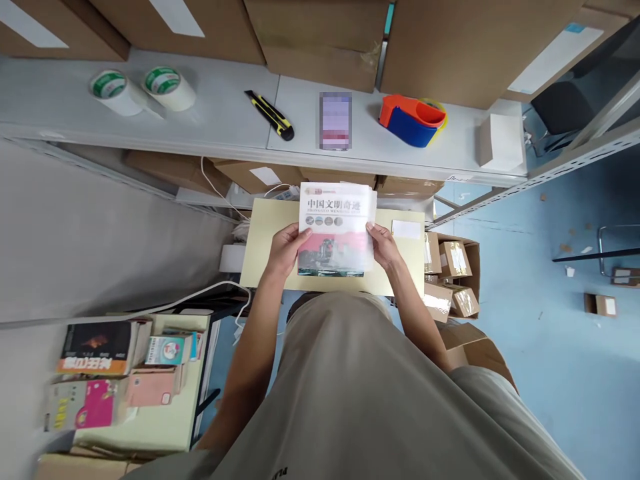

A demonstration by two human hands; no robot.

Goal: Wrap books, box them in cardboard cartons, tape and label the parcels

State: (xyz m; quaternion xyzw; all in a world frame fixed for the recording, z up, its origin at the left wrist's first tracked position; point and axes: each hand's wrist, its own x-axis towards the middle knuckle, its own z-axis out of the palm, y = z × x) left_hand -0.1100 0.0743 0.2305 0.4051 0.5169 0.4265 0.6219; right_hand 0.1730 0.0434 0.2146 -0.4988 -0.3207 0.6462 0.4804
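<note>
Both my hands hold a book [334, 220] in a clear plastic sleeve, white at the top with dark print and a pink picture below. My left hand [287, 248] grips its left edge, thumb on the cover. My right hand [384, 245] grips its right edge the same way. The book hangs over a small pale yellow table [263, 230] below the grey shelf [225, 127].
On the grey shelf lie two tape rolls [143, 89], a yellow-black utility knife [270, 115], a phone [335, 121], an orange-blue tape dispenser [411, 120] and a white box [500, 140]. Stacked books [120, 373] sit on a table at left. An open carton of small parcels [453, 273] stands at right.
</note>
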